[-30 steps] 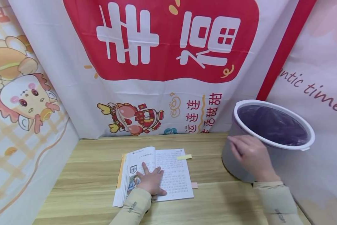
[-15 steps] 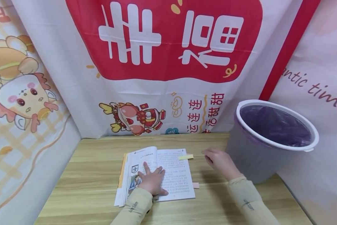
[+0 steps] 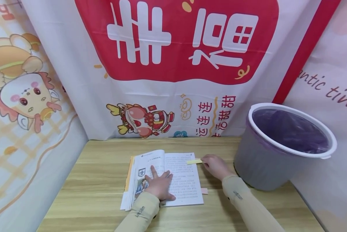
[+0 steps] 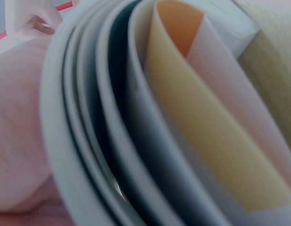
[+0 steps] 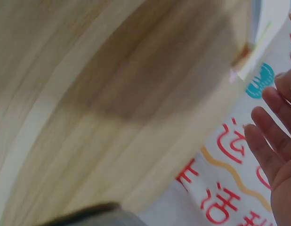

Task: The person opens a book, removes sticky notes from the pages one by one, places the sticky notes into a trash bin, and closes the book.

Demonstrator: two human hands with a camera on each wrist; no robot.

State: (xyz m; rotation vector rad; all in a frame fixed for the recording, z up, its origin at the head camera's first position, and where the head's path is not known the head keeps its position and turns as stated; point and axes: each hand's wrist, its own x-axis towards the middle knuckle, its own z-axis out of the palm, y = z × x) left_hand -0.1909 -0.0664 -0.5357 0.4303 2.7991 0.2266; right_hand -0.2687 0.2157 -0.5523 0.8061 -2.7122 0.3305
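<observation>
An open book lies on the wooden table, its left pages curving up near the spine. My left hand rests on it with fingers spread, pressing the pages. In the left wrist view, the book's curled page edges fill most of the picture beside part of the hand. A yellow sticky tab sticks out past the right page's upper edge. My right hand pinches its outer end between thumb and forefinger. In the right wrist view, the other fingers of that hand are loosely bent; the tab is hidden there.
A pink tab juts from the book's right side, lower down. To the right stands a grey bin with a purple liner and white rim. A printed cloth hangs behind the table.
My right hand has moved left from beside the bin to the yellow tab and taken its end. The left hand stays spread on the book. The view has shifted slightly.
</observation>
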